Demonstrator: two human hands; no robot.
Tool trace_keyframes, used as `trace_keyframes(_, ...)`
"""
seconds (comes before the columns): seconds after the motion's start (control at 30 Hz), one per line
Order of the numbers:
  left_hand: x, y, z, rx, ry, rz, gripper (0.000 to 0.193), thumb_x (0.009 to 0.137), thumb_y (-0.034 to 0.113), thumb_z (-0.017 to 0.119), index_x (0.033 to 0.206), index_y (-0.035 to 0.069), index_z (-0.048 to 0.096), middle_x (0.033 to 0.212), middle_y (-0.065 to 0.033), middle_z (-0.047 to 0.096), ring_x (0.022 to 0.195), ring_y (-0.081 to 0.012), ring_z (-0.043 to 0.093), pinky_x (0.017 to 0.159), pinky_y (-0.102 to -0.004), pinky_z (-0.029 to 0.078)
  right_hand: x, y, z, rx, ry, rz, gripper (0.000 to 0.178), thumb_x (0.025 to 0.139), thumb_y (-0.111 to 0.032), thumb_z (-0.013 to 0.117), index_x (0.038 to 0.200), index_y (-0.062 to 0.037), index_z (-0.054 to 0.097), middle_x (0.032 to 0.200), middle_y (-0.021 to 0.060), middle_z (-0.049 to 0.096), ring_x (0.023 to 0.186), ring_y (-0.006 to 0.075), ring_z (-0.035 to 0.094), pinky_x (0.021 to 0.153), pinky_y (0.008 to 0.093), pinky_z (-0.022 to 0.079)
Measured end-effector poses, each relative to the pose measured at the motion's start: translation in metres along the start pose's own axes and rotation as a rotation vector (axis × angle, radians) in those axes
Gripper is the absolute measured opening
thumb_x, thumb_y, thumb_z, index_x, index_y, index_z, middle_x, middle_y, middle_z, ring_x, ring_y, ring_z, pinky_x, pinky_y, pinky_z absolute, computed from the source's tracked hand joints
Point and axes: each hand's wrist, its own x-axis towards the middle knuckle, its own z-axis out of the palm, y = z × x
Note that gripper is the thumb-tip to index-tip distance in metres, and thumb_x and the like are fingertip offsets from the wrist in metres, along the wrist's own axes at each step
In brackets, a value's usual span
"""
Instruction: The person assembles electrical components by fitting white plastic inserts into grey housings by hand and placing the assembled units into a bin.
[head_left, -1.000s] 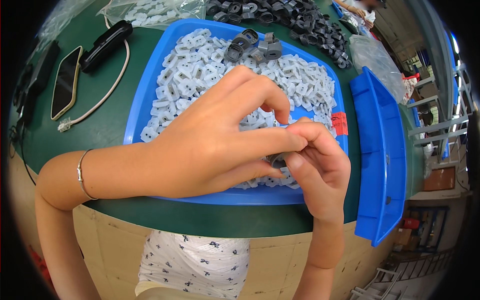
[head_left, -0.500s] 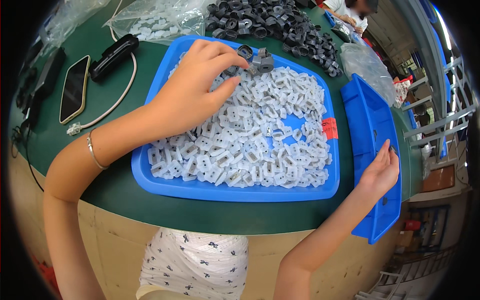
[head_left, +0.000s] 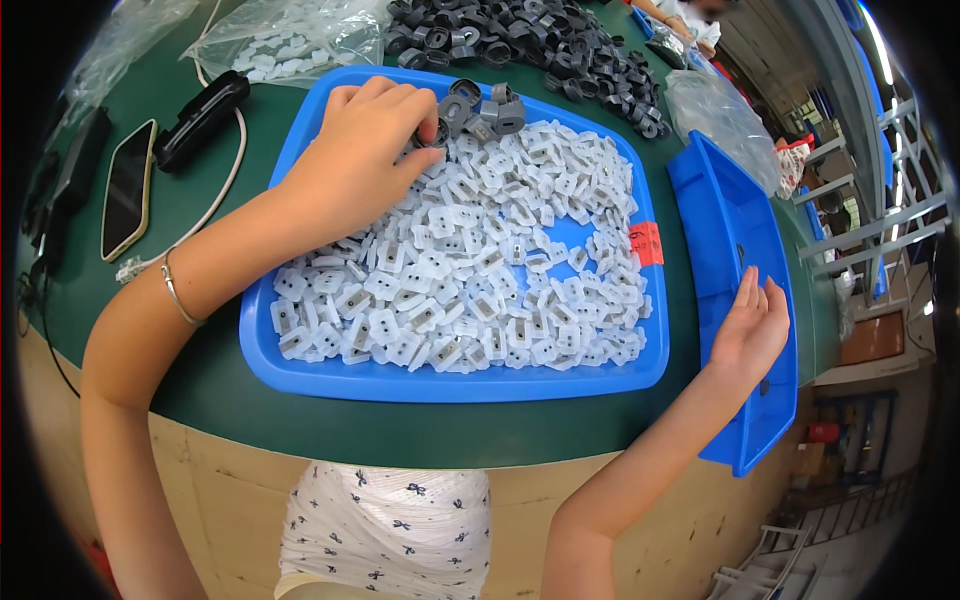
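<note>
My left hand (head_left: 365,160) is over the far left part of a blue tray (head_left: 450,386), its thumb and fingers closed around a dark grey ring-shaped plastic part, mostly hidden by the fingers. More dark grey ring-shaped parts (head_left: 508,117) lie beside its fingertips, on top of the small white translucent plastic pieces (head_left: 430,260) that fill the tray. At the right, my right hand (head_left: 752,325) hangs over a long blue bin (head_left: 690,170), fingers stretched and nothing visible in them. A few small dark parts (head_left: 764,387) lie inside the bin.
Behind the tray is a large heap of dark grey ring-shaped parts (head_left: 530,35), with a clear bag of white pieces (head_left: 290,45) to its left. A phone (head_left: 128,190), a black device (head_left: 203,120) and a cable are at the left. A co-worker's arm (head_left: 655,12) shows at the far right.
The view has shifted slightly. My right hand's fingers have loosened, and the dark part at their tips no longer shows. My left fingers have closed in on a grey part by the small group.
</note>
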Motion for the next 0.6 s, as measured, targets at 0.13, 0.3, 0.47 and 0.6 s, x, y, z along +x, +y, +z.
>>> trace_keyframes(0.13,0.000,0.008,-0.005,0.018,-0.008,0.006,0.018,0.080,0.007,0.064,0.094,0.009,0.053,0.092,-0.0035,0.052,0.086,-0.0204,0.048,0.086,-0.0328,0.032,-0.035,-0.007,0.037,-0.246,-0.349,0.012,0.026,0.089,-0.007,0.053,0.108,0.0108,0.054,0.099,0.0122,0.060,0.097,0.0193,0.058,0.089,0.0276,0.045)
trace_keyframes(0.3,-0.002,0.009,-0.002,-0.085,-0.028,0.013,0.024,0.082,0.013,0.066,0.101,0.008,0.053,0.085,-0.0037,0.053,0.078,-0.0172,0.048,0.084,-0.0296,0.033,-0.054,0.013,0.046,-0.814,-0.874,0.004,0.018,0.085,-0.012,0.062,0.101,-0.0031,0.064,0.088,0.0047,0.062,0.080,0.0116,0.055,0.075,0.0242,0.042)
trace_keyframes(0.47,0.004,0.018,-0.010,-0.186,0.201,0.051,0.031,0.079,0.020,0.071,0.097,0.006,0.049,0.077,-0.0055,0.055,0.068,-0.0169,0.049,0.069,-0.0288,0.039,-0.064,0.016,0.049,-1.098,-1.133,-0.268,0.020,0.079,-0.012,0.067,0.097,-0.0049,0.063,0.089,0.0046,0.056,0.089,0.0183,0.047,0.080,0.0284,0.040)
trace_keyframes(0.6,0.001,0.037,-0.025,-0.547,0.079,-0.065,0.035,0.079,0.010,0.071,0.104,0.008,0.047,0.080,0.0006,0.055,0.070,-0.0035,0.050,0.057,-0.0205,0.038,-0.075,0.026,0.051,-1.204,-1.182,-0.387,0.019,0.076,-0.012,0.068,0.092,-0.0049,0.062,0.098,0.0051,0.049,0.099,0.0245,0.040,0.083,0.0322,0.038)
